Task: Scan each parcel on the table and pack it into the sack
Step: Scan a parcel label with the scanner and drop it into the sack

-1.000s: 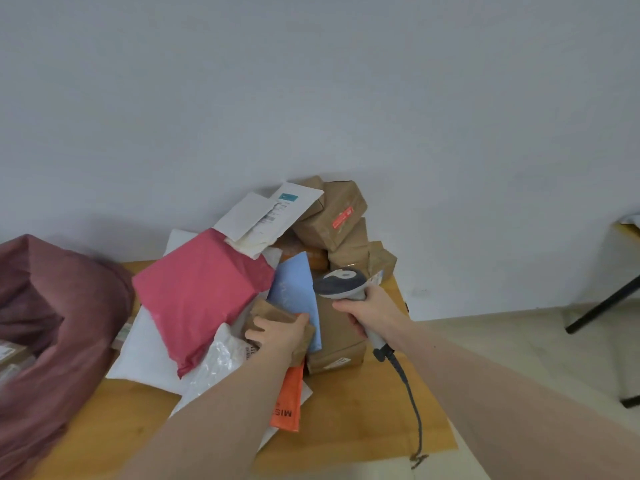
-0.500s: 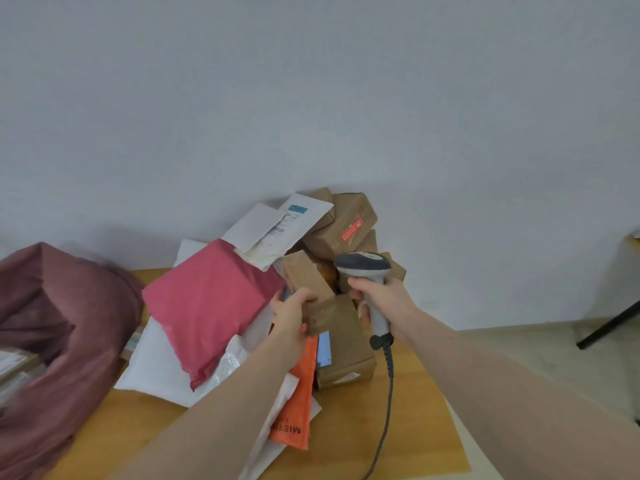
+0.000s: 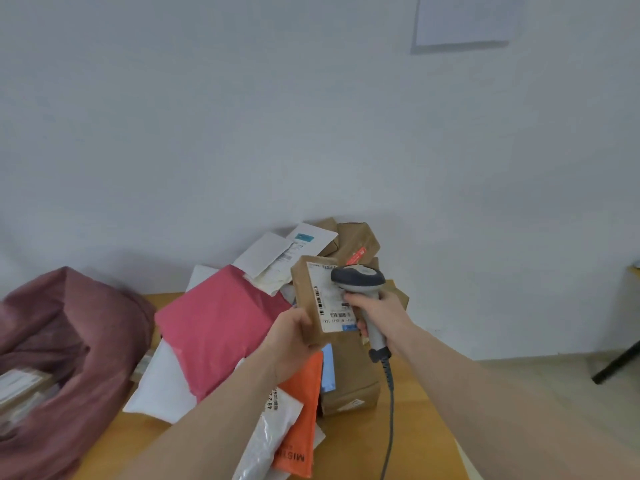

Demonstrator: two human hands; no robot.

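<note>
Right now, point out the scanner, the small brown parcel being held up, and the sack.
scanner (image 3: 360, 280), head view, on its dark head.
small brown parcel (image 3: 306, 296), head view, on bare brown paper left of its label.
sack (image 3: 79, 327), head view, on its maroon cloth.

You have one scanner (image 3: 360, 284) and one maroon sack (image 3: 65, 344) at nine o'clock. Brown parcels: at least four; the heap hides others.

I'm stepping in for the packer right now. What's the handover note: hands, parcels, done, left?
Left hand grips a small brown parcel, label facing the camera.
Right hand grips the scanner, head beside that label.
Sack lies open at the table's left end, some parcels already inside.
Left to do: scan the held parcel, sack it, then work through the pile: pink mailer, orange mailer, brown boxes and others.
</note>
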